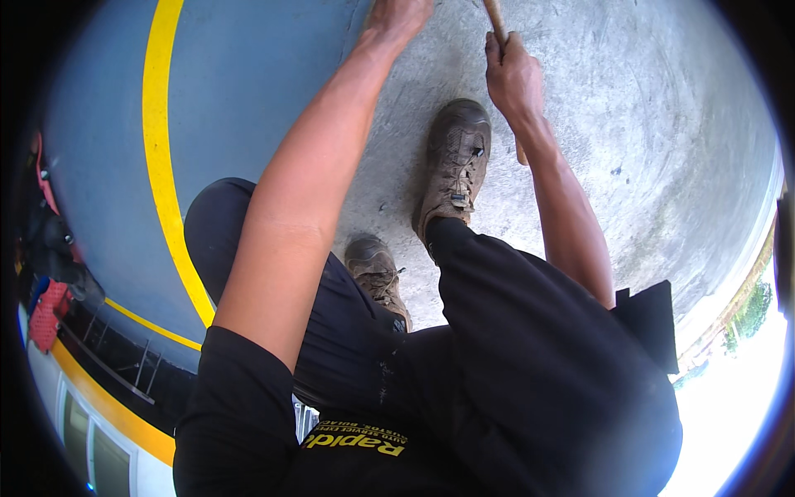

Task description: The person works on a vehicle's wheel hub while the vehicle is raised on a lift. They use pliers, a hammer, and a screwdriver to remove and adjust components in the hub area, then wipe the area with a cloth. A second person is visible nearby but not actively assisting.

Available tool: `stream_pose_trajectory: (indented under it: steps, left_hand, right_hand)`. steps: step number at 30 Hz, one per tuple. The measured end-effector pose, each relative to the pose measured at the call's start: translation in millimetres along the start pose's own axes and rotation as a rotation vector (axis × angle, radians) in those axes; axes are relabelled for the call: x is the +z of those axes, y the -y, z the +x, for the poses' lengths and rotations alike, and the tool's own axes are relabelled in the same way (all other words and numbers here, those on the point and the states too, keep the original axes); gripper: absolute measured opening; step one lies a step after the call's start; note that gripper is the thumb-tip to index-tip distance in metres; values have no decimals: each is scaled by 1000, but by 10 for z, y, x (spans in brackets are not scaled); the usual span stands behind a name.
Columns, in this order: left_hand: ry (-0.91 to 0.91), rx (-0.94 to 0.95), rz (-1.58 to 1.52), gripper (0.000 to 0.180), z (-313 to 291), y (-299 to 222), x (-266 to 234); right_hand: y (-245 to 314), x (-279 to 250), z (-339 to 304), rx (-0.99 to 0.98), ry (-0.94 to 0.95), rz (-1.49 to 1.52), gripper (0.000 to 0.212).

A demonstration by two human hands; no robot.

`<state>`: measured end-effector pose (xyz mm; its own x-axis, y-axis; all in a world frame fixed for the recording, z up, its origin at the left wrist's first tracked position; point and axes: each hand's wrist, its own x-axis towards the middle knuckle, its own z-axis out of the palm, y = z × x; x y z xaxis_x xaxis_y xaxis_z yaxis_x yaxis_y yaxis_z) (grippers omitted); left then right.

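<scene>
My right hand (pixel 515 79) is closed round a slim wooden handle (pixel 494 15) at the upper middle right. The handle runs past the top edge, so what it belongs to is out of sight; its lower end shows beside my wrist. My left hand (pixel 399 18) reaches to the top edge, left of the handle and apart from it. Its fingers are cut off by the edge, so I cannot see what they touch.
I squat on a grey concrete floor (pixel 646 116), my brown shoes (pixel 455 157) between my arms. To the left lies a blue painted floor (pixel 248 74) with a yellow line (pixel 157 124). Red and dark objects (pixel 51 311) stand at the far left. Bright daylight and greenery show at the right.
</scene>
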<state>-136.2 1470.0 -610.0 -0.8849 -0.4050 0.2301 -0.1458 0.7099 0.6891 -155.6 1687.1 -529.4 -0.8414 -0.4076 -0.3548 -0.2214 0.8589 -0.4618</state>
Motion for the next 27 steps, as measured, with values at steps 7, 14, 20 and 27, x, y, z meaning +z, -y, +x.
stream_pose_trajectory:
  steps: [7,14,20,27]
  left_hand:
    - [-6,16,14,11,29,64,17]
    - [37,-2,29,11,61,13,-58]
    - [-23,-9,57,12,61,103,21]
    - [89,-160,-71,14,44,-29,-36]
  right_hand:
    - [-30,-1,-17,2,4,-29,46]
    - [-184,-22,42,72,-45,82,49]
    - [-261,9,-42,101,-46,45,51]
    - [85,-119,-128,97,-52,83,53]
